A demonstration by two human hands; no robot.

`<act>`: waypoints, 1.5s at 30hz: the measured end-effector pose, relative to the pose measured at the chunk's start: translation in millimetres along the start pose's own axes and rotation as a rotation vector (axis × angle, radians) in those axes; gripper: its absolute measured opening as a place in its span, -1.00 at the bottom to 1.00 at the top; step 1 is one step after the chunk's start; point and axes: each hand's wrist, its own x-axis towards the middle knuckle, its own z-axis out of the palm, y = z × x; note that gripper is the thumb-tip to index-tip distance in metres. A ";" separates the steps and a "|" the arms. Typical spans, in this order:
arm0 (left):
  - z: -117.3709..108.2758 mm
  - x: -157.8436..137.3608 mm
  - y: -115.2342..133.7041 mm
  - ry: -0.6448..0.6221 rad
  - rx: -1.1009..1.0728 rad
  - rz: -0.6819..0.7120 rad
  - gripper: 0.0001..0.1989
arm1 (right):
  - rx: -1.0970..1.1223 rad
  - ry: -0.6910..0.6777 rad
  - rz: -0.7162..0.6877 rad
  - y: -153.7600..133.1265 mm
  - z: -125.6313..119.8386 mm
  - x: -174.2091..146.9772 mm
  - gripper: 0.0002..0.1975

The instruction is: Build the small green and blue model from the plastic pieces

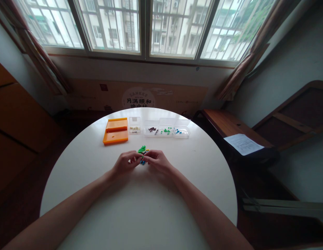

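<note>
Between my hands, over the middle of the round white table (130, 205), is a small cluster of building bricks (142, 149) in green, blue, yellow and dark colours. My left hand (128, 160) pinches it from the left, thumb and fingertips closed. From the right, my right hand (157, 159) grips the same cluster with its fingers together. The fingertips of both hands meet near its centre and hide part of it. Green pieces show above the fingers and blue ones below.
Beyond my hands stand an open orange case (116, 137), a small clear box (134, 129) with pale pieces, and a clear divided box (165, 134) with dark, green and blue pieces. To the right, a sheet of paper (243, 144) lies beside a wooden bench (224, 121).
</note>
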 end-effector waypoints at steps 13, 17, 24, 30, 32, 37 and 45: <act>-3.5 -2.2 -0.4 0.027 0.112 0.050 -0.87 | 0.055 -0.006 0.024 -5.8 1.2 -1.3 -0.68; -3.0 -2.8 -2.2 0.022 0.086 0.059 -0.87 | 0.054 -0.002 0.025 -4.9 0.9 -0.8 -0.68; -1.9 -4.0 -4.2 0.029 0.074 0.069 -0.87 | 0.053 -0.020 0.023 -6.8 1.1 -1.0 -0.68; -2.2 -3.9 -4.1 0.017 0.108 0.053 -0.87 | 0.088 -0.043 0.031 -11.9 1.1 -2.1 -0.71; -2.4 -3.8 -4.0 0.016 0.113 0.045 -0.86 | 0.087 -0.039 0.033 -11.4 0.6 -2.1 -0.70; -2.4 -4.1 -3.7 0.014 0.136 0.008 -0.88 | 0.084 -0.029 0.040 -8.2 -0.4 -1.0 -0.70; -1.8 -3.8 -3.6 -0.011 0.168 -0.033 -0.89 | 0.048 0.002 0.018 -5.4 -0.4 -0.8 -0.71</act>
